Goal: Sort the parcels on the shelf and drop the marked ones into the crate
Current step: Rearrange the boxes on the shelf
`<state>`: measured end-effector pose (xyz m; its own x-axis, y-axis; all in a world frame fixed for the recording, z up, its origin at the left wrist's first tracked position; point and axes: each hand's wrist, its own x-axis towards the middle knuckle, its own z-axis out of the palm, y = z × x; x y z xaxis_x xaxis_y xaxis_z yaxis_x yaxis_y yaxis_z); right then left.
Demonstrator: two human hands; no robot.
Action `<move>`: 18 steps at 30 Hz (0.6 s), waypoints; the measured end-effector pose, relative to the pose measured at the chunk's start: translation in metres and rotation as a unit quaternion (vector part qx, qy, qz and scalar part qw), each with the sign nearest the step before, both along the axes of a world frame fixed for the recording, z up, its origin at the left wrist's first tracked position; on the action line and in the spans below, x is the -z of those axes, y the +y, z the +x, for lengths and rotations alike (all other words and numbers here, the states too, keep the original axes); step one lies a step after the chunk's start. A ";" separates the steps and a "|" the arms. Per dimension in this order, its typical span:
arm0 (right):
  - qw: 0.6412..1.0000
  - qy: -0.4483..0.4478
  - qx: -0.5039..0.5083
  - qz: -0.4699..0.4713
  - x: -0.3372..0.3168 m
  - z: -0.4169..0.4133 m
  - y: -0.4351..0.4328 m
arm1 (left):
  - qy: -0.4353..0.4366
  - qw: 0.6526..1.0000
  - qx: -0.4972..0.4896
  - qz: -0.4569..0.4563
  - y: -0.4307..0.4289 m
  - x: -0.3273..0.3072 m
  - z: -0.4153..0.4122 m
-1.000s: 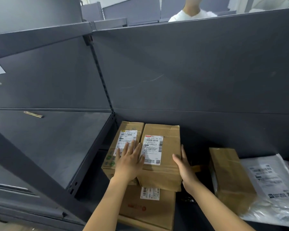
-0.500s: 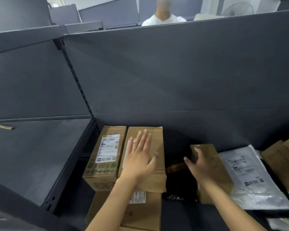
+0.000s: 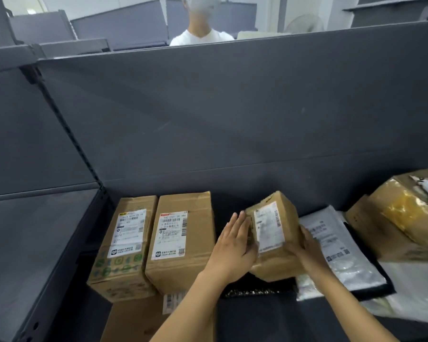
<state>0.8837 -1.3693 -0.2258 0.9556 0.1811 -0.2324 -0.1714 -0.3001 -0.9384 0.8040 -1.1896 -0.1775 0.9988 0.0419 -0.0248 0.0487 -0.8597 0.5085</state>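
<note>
A small brown cardboard parcel [image 3: 276, 233] with a white label on top is tilted up between my hands, above the dark shelf. My left hand [image 3: 235, 245] presses flat against its left side and my right hand [image 3: 307, 245] holds its right side. To the left, two labelled cardboard boxes stand side by side: one with green print [image 3: 124, 245] and a plain one [image 3: 181, 240]. They rest on a larger flat box [image 3: 139, 319]. No crate is in view.
A grey plastic mailer [image 3: 336, 250] lies right of the held parcel, with a taped cardboard box [image 3: 400, 215] beyond it and a white bag [image 3: 410, 292] nearer me. A grey back panel [image 3: 232, 119] walls the shelf. A sloping grey shelf [image 3: 35, 243] lies left. A person in white [image 3: 200, 33] stands behind.
My left hand left the plain box and moved right to the small parcel. My right hand gripped that parcel, and both hands tipped it up so its label shows. The view shifted right.
</note>
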 end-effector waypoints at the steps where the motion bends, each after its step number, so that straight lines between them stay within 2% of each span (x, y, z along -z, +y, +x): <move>1: 0.997 0.012 0.008 0.074 -0.006 -0.001 -0.006 | 0.005 0.998 -0.018 -0.056 -0.001 -0.002 0.001; 5: 0.979 0.019 0.004 0.204 -0.011 -0.005 -0.028 | 0.010 0.971 -0.095 -0.218 -0.004 -0.004 0.005; 9: 0.966 0.000 -0.023 0.256 -0.017 -0.015 -0.024 | 0.046 0.908 -0.107 -0.402 -0.014 -0.006 0.008; 15: 0.960 0.002 -0.058 0.273 -0.021 -0.027 -0.020 | -0.001 0.894 -0.071 -0.443 -0.019 -0.008 0.002; 18: 0.956 0.048 -0.069 0.283 -0.029 -0.027 -0.022 | 0.002 0.889 -0.070 -0.453 -0.015 -0.012 -0.001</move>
